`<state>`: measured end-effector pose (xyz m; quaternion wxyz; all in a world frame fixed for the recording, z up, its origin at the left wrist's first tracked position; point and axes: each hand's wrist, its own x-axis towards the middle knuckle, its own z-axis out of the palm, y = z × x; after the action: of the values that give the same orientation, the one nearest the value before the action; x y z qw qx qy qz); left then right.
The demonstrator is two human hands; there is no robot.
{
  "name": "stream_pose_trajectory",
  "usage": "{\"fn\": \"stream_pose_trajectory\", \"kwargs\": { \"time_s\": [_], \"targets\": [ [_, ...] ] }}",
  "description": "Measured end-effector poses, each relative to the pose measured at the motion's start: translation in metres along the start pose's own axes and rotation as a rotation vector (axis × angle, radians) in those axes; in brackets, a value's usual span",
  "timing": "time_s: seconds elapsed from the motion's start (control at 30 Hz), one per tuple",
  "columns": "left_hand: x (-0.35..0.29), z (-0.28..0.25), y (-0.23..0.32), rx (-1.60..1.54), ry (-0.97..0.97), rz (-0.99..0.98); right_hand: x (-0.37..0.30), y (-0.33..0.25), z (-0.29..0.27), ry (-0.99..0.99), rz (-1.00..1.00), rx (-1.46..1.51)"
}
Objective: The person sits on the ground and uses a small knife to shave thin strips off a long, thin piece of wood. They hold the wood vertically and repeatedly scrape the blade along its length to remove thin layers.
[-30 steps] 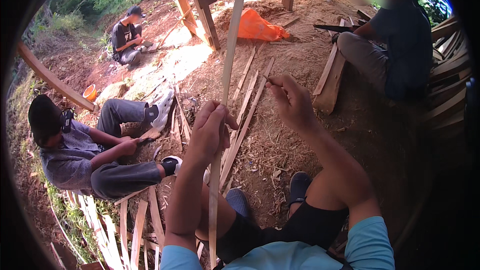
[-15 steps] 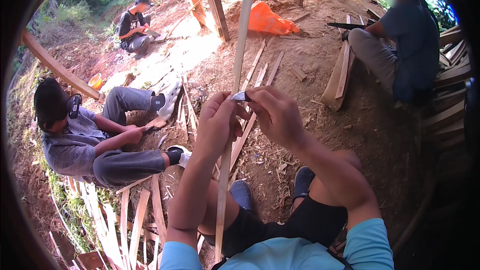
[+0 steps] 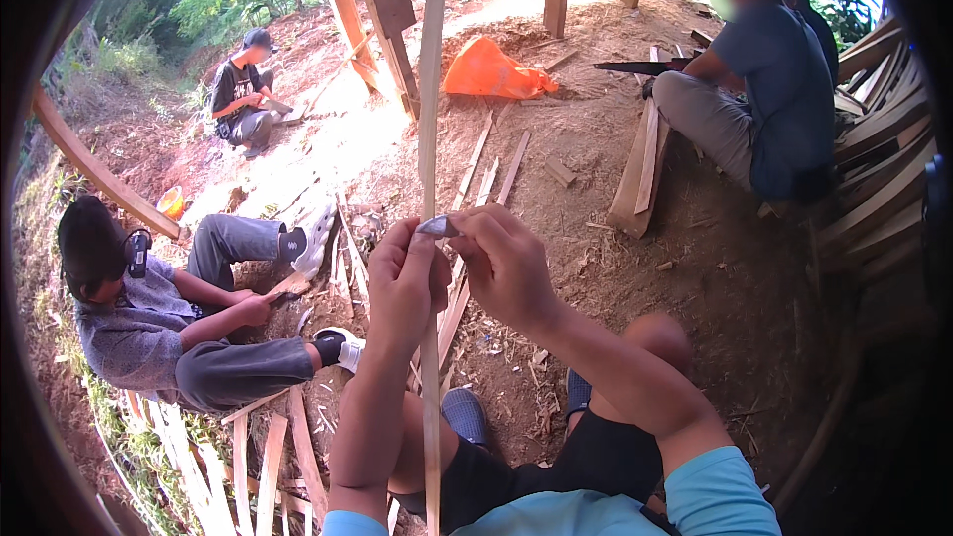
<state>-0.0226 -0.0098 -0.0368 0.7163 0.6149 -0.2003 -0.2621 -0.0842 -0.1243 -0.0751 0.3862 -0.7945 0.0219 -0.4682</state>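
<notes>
Upright between the knees, the long thin bamboo strip (image 3: pixel 430 109) looks light, springy, splintery at the edges; grip flat faces mid-length. Left hand (image 3: pixel 405 283) is closed around it; right hand (image 3: pixel 506 263) pinches a small grey blade (image 3: pixel 438 227) against the strip. More slats (image 3: pixel 496 174) lie on the dirt floor (image 3: pixel 596 139).
</notes>
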Motion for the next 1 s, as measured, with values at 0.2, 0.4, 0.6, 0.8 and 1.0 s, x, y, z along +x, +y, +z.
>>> {"fn": "stream_pose_trajectory", "kwargs": {
  "time_s": [0.2, 0.4, 0.6, 0.8, 1.0],
  "targets": [
    [0.003, 0.006, -0.002, -0.011, -0.025, -0.035, 0.012, 0.013, -0.009, 0.039, 0.032, -0.084],
    [-0.002, -0.001, 0.000, -0.012, -0.075, -0.104, 0.031, 0.019, -0.032, 0.078, -0.031, -0.041],
    [0.002, -0.002, -0.001, -0.100, -0.046, -0.120, 0.003, 0.000, -0.024, -0.170, -0.064, 0.001],
    [0.001, 0.003, -0.006, -0.121, -0.023, -0.107, 0.008, 0.007, -0.021, -0.146, -0.045, -0.025],
    [-0.001, 0.009, -0.006, -0.067, -0.042, -0.094, 0.027, 0.029, -0.019, 0.016, -0.064, -0.097]
  ]
}}
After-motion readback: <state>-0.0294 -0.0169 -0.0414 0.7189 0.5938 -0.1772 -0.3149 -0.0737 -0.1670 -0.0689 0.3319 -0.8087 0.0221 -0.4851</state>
